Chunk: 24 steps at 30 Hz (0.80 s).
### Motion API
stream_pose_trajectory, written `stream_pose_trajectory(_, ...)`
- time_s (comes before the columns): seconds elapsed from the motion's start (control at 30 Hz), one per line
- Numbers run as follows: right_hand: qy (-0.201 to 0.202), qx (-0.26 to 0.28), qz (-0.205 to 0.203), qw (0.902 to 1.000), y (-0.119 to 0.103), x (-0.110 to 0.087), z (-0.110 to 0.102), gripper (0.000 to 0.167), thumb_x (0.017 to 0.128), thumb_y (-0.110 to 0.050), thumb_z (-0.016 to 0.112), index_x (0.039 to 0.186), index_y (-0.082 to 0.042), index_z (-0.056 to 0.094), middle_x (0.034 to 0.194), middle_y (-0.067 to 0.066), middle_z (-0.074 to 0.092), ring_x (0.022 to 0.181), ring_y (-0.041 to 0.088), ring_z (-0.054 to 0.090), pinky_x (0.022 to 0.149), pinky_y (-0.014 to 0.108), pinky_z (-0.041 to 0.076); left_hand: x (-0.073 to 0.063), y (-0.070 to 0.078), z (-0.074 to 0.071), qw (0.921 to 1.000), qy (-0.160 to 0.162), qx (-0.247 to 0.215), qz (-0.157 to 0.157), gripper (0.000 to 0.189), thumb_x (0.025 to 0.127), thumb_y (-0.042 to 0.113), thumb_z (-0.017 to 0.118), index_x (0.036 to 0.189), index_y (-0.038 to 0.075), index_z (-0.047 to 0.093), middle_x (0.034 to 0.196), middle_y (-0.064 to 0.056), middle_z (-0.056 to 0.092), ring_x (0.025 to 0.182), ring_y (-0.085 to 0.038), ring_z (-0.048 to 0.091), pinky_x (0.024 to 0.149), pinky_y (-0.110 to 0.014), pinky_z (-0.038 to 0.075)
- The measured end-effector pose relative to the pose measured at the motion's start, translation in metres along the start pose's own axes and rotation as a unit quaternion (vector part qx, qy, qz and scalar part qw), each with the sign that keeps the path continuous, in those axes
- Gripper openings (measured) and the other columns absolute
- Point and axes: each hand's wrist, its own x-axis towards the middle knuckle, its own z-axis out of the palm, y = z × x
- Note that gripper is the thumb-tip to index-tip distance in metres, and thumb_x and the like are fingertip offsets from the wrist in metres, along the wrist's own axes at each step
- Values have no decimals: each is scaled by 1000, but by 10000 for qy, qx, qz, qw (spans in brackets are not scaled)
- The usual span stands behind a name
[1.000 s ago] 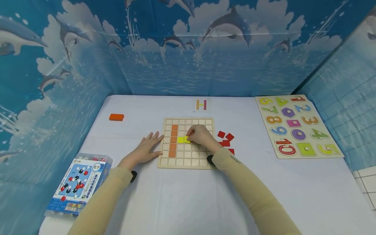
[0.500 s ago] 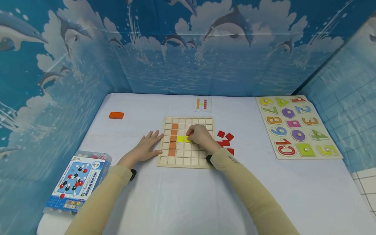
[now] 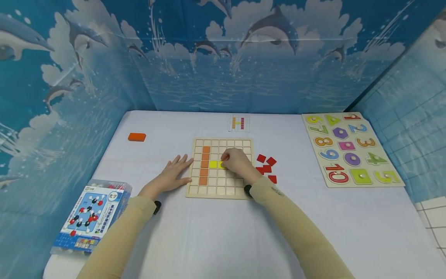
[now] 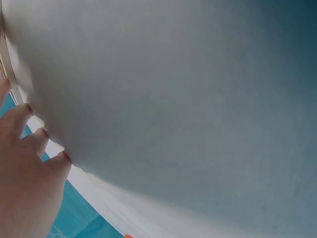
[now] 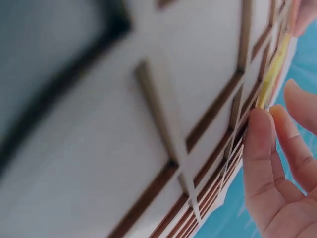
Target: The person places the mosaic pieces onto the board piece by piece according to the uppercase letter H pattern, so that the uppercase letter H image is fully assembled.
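A wooden grid board point(image 3: 223, 191) lies on the white table. A column of orange square tiles point(image 3: 204, 165) fills part of its left side, with a yellow tile point(image 3: 213, 164) beside the column. My right hand point(image 3: 238, 162) pinches a second yellow tile point(image 3: 220, 165) in the cell to the right, its fingers bunched over the tile's edge. In the right wrist view the thumb and a finger meet at the end of a yellow strip point(image 5: 272, 77) low on the grid. My left hand point(image 3: 168, 176) lies spread on the table, its fingertip and thumb at the board's left edge.
Several red tiles point(image 3: 266, 169) lie right of the board. Behind it is a small pattern card point(image 3: 239, 123). An orange block point(image 3: 137, 137) sits back left, a boxed molecule kit point(image 3: 88, 217) front left, and a number puzzle board point(image 3: 353, 151) at right.
The right fingers have drawn slightly closer over the second yellow tile, covering more of it. The left hand keeps its place; the whole view shifts slightly.
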Motion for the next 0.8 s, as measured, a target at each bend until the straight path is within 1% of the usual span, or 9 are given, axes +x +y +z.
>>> stream_pose_trajectory(0.1,36,245,-61,9997,7,-5,-7,19,90,-15,69,106,-5,70,102,9,69,91,21,61,80,31,52,1,0,0,10000,5,14,-1,77,95,35,65,157,15,25,166,-16,10,153,-39,1,123,-60,1)
stream_pose_trajectory(0.23,131,465,-19,9988,18,-13,-22,24,92,-19,66,113,-6,70,109,10,69,96,23,63,80,33,52,1,-1,1,10000,30,53,-6,77,95,35,65,157,15,25,165,-16,11,153,-40,2,122,-60,2)
stream_pose_trajectory(0.37,216,766,295,9964,33,-21,-40,29,94,-22,65,119,-7,67,114,12,67,98,25,65,81,34,54,1,0,1,10000,16,53,-48,77,95,35,65,157,15,25,165,-16,11,153,-40,1,122,-60,1)
stream_pose_trajectory(0.47,363,884,588,9937,51,-27,-54,32,96,-23,64,123,-6,65,120,14,66,99,26,66,83,35,56,0,1,0,10000,2,35,-50,77,95,35,65,157,15,25,165,-16,11,153,-39,1,123,-59,1)
stream_pose_trajectory(0.53,472,921,802,9914,63,-30,-62,35,96,-25,64,125,-6,64,122,15,64,97,28,66,84,36,56,-1,1,0,10000,7,31,-38,77,95,35,65,157,15,25,165,-16,11,153,-39,1,123,-59,1)
stream_pose_trajectory(0.7,699,942,1282,9848,89,-38,-80,38,96,-26,62,129,-6,60,123,18,61,100,30,63,90,38,54,-1,1,1,10000,43,26,24,77,94,34,66,157,14,26,165,-17,12,153,-41,2,122,-61,2)
stream_pose_trajectory(0.8,798,1003,1446,9812,100,-42,-89,40,96,-26,63,130,-5,59,124,19,60,105,30,58,92,39,54,0,-1,2,10000,65,18,63,77,94,34,66,157,14,26,165,-18,12,153,-41,3,122,-61,3)
